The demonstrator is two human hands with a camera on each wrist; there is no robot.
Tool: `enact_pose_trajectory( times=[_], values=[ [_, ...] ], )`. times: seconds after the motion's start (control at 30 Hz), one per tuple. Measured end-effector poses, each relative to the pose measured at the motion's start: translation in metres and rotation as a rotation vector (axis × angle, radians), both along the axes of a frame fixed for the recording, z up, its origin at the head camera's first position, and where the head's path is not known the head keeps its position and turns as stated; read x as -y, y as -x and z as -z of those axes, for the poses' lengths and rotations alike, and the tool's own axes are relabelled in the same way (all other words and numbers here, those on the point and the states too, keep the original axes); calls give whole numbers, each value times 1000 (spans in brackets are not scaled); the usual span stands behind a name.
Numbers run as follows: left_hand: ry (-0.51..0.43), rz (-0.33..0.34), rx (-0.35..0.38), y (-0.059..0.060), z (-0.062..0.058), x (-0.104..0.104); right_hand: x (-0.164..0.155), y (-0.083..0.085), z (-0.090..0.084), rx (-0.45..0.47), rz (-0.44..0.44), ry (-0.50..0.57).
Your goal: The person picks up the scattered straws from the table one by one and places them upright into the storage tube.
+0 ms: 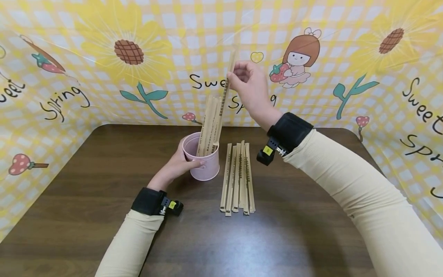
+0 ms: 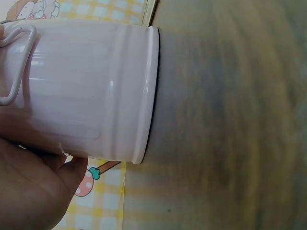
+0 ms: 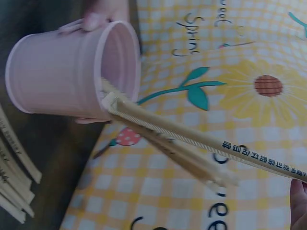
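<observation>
A small pink bucket [image 1: 205,171] stands on the table, and my left hand [image 1: 178,163] grips its side with the thumb across the front. Its wire handle [image 2: 21,62] shows in the left wrist view. Several paper-wrapped straws [image 1: 207,125] lean inside the bucket, their tops well above the rim. My right hand [image 1: 252,86] pinches another paper-wrapped straw [image 3: 206,139] near its upper part, between thumb and fingers. That straw tilts, with its lower end at the bucket's mouth; whether it touches the rim I cannot tell.
Several more wrapped straws [image 1: 238,179] lie side by side on the brown table [image 1: 294,231], right of the bucket. A yellow checked cloth [image 1: 207,46] with printed flowers hangs behind the table and along its sides.
</observation>
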State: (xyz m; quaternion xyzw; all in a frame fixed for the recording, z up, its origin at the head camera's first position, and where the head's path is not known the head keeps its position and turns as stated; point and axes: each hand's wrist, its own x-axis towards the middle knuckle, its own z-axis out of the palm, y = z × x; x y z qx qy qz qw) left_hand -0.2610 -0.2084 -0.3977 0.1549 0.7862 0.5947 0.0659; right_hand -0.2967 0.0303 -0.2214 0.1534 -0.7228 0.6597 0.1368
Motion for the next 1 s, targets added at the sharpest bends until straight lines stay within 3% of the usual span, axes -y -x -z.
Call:
enact_pose_trajectory(
  times=[0.27, 1.0],
  values=[
    [7, -3, 10, -1, -1, 1, 6, 1, 23, -1, -10, -137],
    [49, -8, 30, -1, -4, 0, 17, 3, 79, 55, -38, -274]
  ],
)
